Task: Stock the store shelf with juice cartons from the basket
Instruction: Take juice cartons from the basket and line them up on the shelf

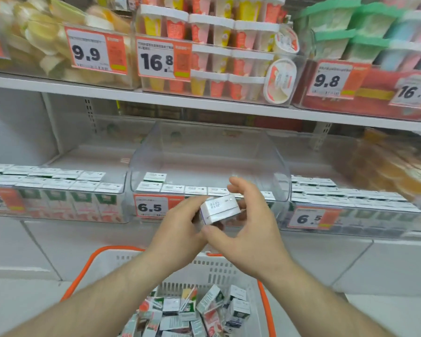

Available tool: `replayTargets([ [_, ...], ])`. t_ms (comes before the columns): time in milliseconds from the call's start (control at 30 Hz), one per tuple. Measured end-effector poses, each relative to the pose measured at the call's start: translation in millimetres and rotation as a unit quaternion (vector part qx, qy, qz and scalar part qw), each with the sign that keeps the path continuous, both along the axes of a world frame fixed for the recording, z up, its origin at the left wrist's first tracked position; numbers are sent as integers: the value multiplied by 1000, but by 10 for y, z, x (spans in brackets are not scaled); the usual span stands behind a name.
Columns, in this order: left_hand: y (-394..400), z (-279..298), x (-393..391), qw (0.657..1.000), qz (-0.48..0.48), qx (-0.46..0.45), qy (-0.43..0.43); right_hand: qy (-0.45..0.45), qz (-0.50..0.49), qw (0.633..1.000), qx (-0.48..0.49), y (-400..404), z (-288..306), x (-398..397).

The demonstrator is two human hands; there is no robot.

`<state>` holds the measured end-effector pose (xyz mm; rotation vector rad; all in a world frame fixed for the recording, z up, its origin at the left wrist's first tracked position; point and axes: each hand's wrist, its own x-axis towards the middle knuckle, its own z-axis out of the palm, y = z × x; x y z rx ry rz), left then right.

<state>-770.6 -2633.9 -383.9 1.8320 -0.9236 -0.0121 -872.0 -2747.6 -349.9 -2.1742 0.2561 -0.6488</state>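
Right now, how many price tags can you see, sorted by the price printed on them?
9.9 tag: 1
16.8 tags: 2
9.8 tag: 1
6.5 tags: 2
Tag at the far left, number cut off: 1
Total: 7 price tags

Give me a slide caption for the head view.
Both hands hold a juice carton above the basket.

A single wide-angle view from a camera worn on the person's head. It faces forward and slightly down, close to a store shelf [204,103] straight ahead, with both forearms reaching in from the bottom edge above a basket [265,310].
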Motion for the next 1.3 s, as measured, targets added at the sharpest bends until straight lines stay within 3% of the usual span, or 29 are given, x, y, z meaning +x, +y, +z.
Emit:
replayTargets([
  [200,-777,278,-280,999,-43,-24,-16,-136,-175,972,-78,-471,118,-78],
  [300,-1154,374,-388,998,-48,-38,-18,-137,-206,966,-80,-833,217,-155],
  [367,-1372,389,-450,995,-62,-48,-65,-147,-225,960,-76,-1093,277,-238],
  [433,-1553,374,-466,990,-47,10,-130,-153,-248,953,-88,-1383,331,-313],
  [500,-1695,336,-441,975,-20,125,-183,-140,-276,944,-115,-1691,368,-360],
  [567,-1808,299,-390,952,3,202,-229,-116,-300,936,-144,-1983,373,-365],
  [700,-1956,278,-293,930,12,248,-270,-41,-327,924,-196,-2477,300,-295],
  [867,-2025,227,-280,917,10,306,-257,71,-329,931,-143,-2911,175,-155],
  [1100,-2026,221,-291,919,10,311,-242,275,-297,909,-103,-3171,125,61],
  [1300,-2037,201,-282,920,6,307,-244,340,-288,890,-92,-3228,85,138],
])
